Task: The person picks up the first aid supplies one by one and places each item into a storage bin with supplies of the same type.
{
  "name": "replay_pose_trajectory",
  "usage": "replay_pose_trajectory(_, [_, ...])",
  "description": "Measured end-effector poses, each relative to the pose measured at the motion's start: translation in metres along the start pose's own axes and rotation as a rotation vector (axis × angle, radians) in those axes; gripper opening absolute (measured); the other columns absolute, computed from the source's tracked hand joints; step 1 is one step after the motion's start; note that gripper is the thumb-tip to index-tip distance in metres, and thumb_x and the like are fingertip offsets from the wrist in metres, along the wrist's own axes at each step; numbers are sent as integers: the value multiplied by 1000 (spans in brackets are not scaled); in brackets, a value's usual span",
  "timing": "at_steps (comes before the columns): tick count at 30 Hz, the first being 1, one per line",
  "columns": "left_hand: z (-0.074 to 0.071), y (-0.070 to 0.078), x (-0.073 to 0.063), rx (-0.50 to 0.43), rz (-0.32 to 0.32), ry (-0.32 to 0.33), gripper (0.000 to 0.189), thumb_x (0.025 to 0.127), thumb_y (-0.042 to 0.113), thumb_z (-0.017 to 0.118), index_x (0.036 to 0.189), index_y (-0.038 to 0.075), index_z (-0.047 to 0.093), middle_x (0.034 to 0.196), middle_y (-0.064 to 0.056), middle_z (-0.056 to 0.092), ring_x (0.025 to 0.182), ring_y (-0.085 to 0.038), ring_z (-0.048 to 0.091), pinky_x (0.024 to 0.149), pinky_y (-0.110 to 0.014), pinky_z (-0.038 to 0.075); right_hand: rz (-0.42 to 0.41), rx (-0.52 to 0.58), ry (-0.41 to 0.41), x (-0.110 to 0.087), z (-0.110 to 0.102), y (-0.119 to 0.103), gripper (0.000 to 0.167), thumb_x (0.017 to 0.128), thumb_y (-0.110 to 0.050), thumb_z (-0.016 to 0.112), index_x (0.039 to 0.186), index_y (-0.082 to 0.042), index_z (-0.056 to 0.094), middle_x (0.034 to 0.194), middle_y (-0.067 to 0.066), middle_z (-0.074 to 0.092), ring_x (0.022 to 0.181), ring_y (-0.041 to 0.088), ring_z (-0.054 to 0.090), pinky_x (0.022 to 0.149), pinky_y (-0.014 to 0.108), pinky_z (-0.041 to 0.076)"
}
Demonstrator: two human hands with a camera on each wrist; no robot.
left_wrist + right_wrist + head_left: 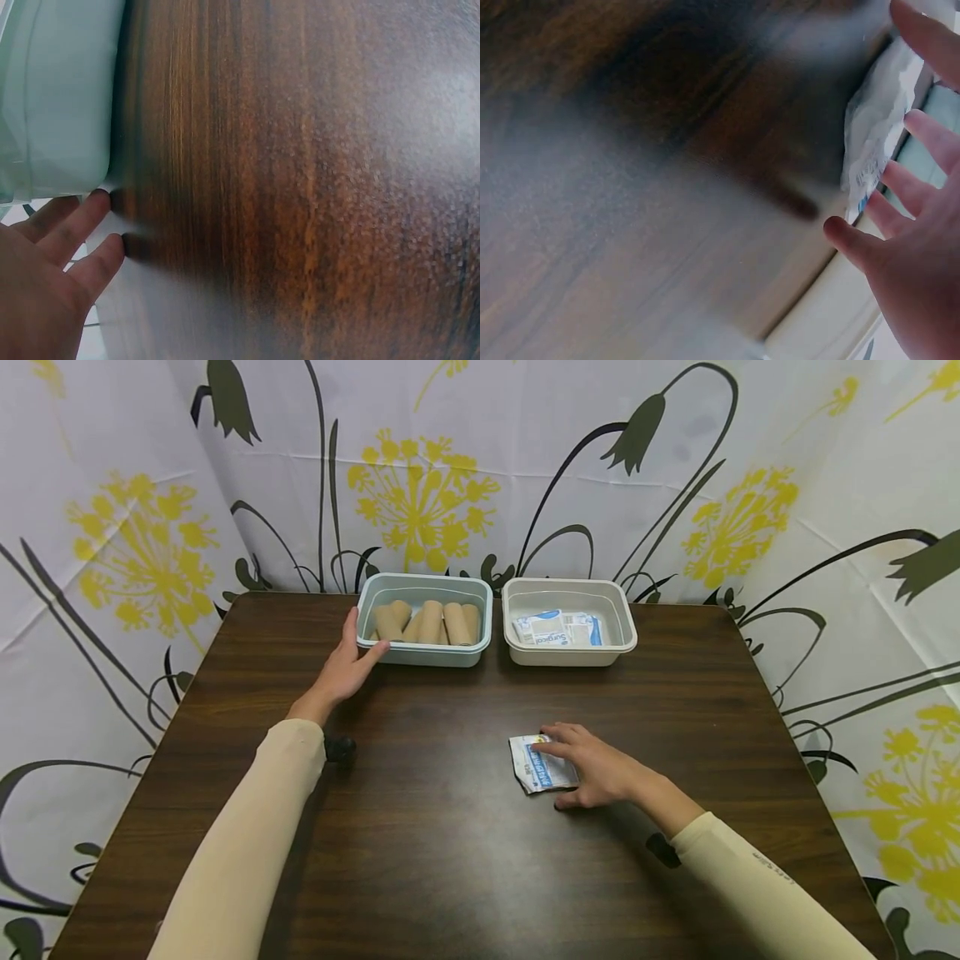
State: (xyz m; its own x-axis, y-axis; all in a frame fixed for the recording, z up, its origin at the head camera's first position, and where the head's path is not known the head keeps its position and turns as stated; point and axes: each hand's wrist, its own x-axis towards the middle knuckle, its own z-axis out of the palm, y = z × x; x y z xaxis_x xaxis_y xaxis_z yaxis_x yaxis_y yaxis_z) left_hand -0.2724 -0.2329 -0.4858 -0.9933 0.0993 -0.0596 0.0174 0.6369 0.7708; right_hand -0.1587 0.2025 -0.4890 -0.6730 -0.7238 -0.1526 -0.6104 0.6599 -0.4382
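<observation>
My left hand (341,670) lies against the left end of a pale blue-green bin (427,655), thumb near its front rim. In the left wrist view, the fingers (79,229) stretch out by the bin's corner (67,97). Tan bandage-like rolls (431,622) lie inside that bin. My right hand (600,770) hovers with spread fingers at a small white and blue packet (531,767) on the table, covering its right part. From the right wrist, the packet (877,112) shows just past the fingertips, and whether they touch it I cannot tell.
A cream bin (570,656) stands to the right of the blue-green one, holding white and blue packets (558,629), some lettered "Surgical". Both bins sit at the back edge of the dark wooden table (420,827). Behind hangs a flower-patterned curtain (480,410).
</observation>
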Motion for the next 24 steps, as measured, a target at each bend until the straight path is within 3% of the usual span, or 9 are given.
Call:
replay_pose_trajectory(9, [1, -1, 2, 0, -4, 6, 91, 97, 61, 45, 156, 26, -15, 161, -22, 8, 144, -45, 17, 111, -63, 15, 19, 3, -9, -1, 1, 0, 70, 82, -28, 78, 145, -18, 50, 155, 13, 31, 141, 32, 27, 107, 51, 35])
replay_pose_trajectory(24, [0, 0, 1, 0, -12, 5, 92, 97, 61, 45, 156, 27, -16, 162, -21, 7, 144, -44, 17, 112, -62, 15, 38, -11, 6, 0, 1, -3, 63, 84, -31, 78, 141, -19, 55, 150, 12, 39, 133, 30, 38, 103, 49, 39])
